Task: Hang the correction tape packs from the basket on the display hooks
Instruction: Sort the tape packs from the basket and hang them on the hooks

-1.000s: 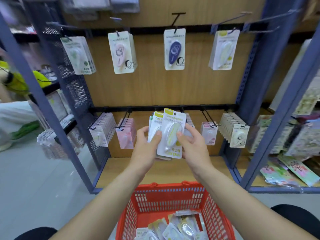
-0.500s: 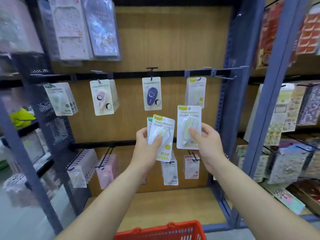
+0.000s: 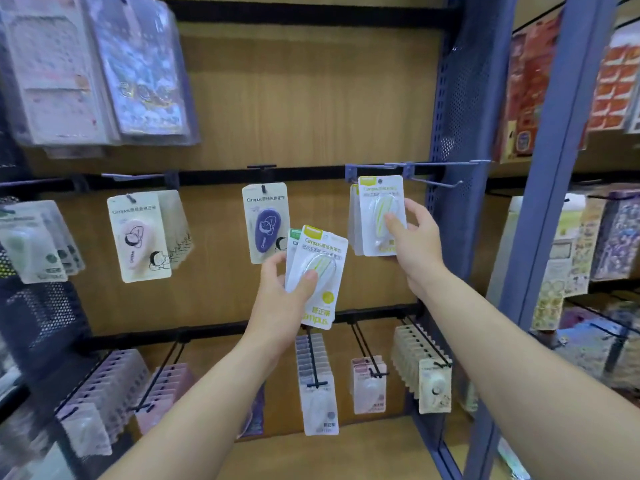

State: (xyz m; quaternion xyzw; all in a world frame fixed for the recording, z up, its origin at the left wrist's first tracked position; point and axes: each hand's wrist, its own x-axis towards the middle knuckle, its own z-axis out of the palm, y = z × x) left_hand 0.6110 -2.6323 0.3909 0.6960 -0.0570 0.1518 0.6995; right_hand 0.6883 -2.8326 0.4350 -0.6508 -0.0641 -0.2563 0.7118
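My right hand (image 3: 414, 237) pinches a yellow-green correction tape pack (image 3: 377, 206) and holds it up at the upper right display hook (image 3: 375, 167), in front of packs hanging there. My left hand (image 3: 284, 299) grips a small fan of packs at centre, a yellow-topped pack (image 3: 320, 261) in front and a green-topped one (image 3: 294, 237) behind. Purple (image 3: 265, 221), pink (image 3: 138, 237) and pale green (image 3: 31, 244) packs hang on the same rail. The basket is out of view.
A bare metal hook (image 3: 436, 183) juts out to the right of the pack I hold up. Full rows of packs (image 3: 420, 358) hang on the lower rail. A blue upright post (image 3: 554, 161) stands at right, with sticker sheets (image 3: 613, 233) beyond. Large packs (image 3: 138, 71) hang at the upper left.
The view has tilted up, so the red basket has left the frame. My right hand took one pack from the left hand's stack and raised it up right to the hook.
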